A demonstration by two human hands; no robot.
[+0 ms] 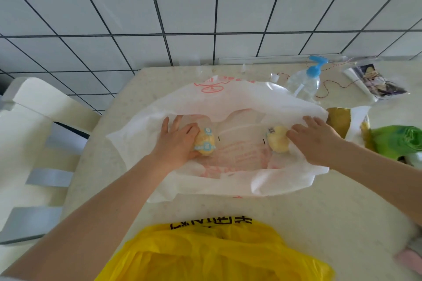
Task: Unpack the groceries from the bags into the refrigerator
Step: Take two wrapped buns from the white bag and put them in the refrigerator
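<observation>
A white plastic bag with red print lies spread wide on the cream table, its mouth facing me. Inside it are two small pale yellow wrapped buns. My left hand is inside the bag, fingers curled around the left bun, which has blue round labels. My right hand reaches in from the right and grips the right bun, which carries a small printed label. A yellow plastic bag with black lettering sits near me at the table's front edge.
A clear pump bottle with a blue head lies behind the white bag. A packet with a printed picture lies at the back right. A gold-and-white bag and a green bag sit at the right. A white chair stands left of the table.
</observation>
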